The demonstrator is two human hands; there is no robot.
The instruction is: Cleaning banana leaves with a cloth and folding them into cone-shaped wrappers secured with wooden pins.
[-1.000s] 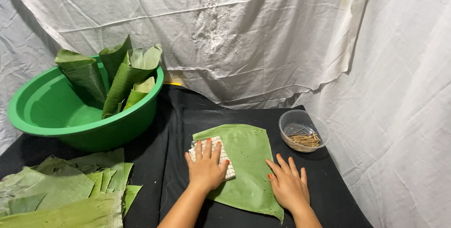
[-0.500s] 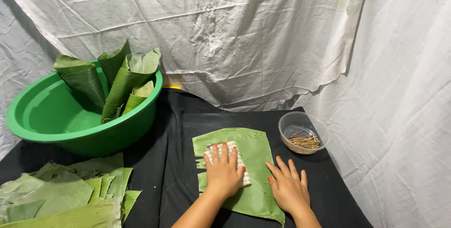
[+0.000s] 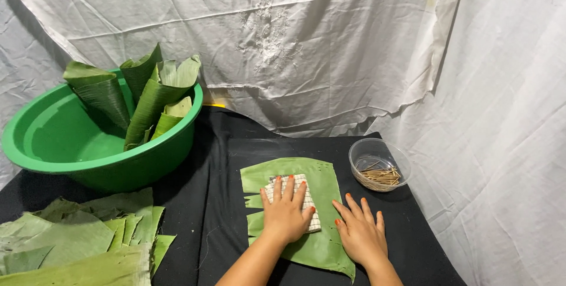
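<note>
Still flat and open, the left hand point(image 3: 287, 215) presses the checked cloth point(image 3: 308, 203), right hand point(image 3: 361, 234) unmoved on the banana leaf point(image 3: 321, 250).

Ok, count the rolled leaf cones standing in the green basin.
4 visible: a dark cone at left, one behind, a tall one in the middle, a short one in front. Others may be hidden in the green basin.
</note>
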